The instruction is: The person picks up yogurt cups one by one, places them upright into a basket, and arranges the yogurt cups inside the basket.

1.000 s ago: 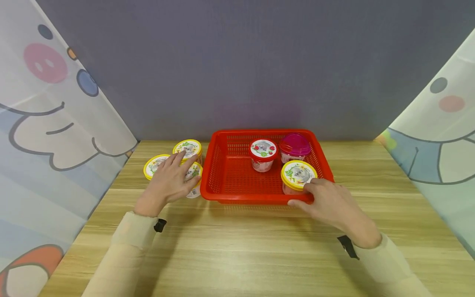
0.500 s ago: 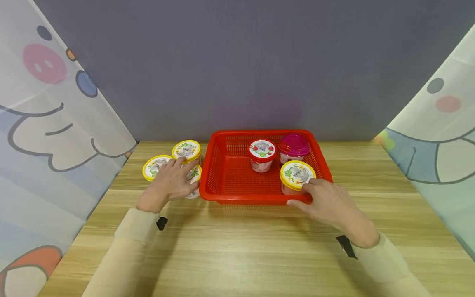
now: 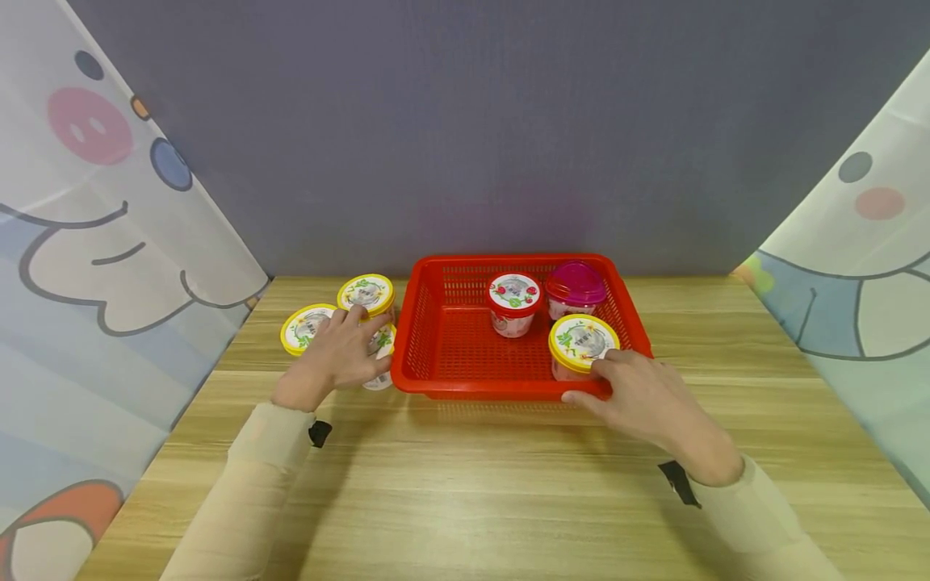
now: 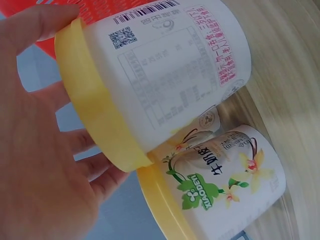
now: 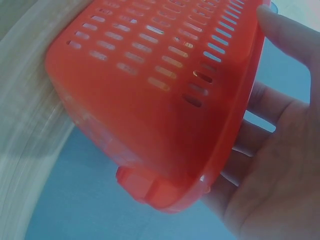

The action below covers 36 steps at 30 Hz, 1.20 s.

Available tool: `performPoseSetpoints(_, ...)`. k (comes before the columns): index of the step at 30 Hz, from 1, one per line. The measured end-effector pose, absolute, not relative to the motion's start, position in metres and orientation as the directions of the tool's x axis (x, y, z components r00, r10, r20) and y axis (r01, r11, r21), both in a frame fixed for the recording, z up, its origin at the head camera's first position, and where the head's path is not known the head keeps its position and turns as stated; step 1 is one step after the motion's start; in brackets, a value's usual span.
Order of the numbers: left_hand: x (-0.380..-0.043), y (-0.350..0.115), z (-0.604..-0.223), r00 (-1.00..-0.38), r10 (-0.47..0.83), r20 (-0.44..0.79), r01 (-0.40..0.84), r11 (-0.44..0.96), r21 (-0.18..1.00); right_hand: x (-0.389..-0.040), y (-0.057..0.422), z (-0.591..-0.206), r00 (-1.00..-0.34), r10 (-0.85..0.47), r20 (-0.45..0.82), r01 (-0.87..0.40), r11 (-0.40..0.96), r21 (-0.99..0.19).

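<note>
In the head view, my left hand [image 3: 336,355] reaches over several yellow-lidded ice cream cups left of the basket. It holds the front ice cream cup [image 4: 170,65] by its lid, thumb on one side and fingers on the other; another yellow-lidded cup [image 4: 232,180] stands close by. My right hand [image 3: 649,397] grips the rim of the red plastic basket [image 3: 494,388] at its front right corner, thumb outside and fingers over the edge. Right by those fingertips, inside the basket, is a yellow-lidded cup [image 3: 584,339].
Also in the basket are a red-lidded cup [image 3: 514,292] and a cup with a magenta lid [image 3: 576,284]. More yellow-lidded cups [image 3: 366,292] stand left of the basket. A grey wall [image 3: 465,145] rises behind the wooden table [image 3: 465,484], with cartoon-printed cloths on both sides.
My left hand has shifted slightly right and lower over the front cup, its fingers drawn in closer to the lid. My right hand and the basket stay in place.
</note>
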<state>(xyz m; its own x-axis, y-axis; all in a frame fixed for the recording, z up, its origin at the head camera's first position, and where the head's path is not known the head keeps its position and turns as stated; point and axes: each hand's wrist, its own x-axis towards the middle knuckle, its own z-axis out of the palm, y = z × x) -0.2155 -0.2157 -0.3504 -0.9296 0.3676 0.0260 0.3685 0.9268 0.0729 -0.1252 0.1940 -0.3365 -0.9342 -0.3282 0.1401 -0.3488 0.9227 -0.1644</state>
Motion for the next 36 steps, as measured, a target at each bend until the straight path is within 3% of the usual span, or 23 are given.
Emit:
performPoseSetpoints(27,-0.2161,-0.2076,-0.3434,-0.919,0.386,-0.084,0.378,0.921,0.092,-0.1253,0.1935,-0.337,-0.934,-0.329,0.137,-0.349,0.924,-0.155)
performPoseSetpoints(36,-0.2188,-0.2104,-0.3415,-0.893,0.446,-0.053,0.435,0.888,0.148,-0.1254,0.1942,-0.3379,-0.931,-0.335,0.144,-0.355,0.922,-0.155)
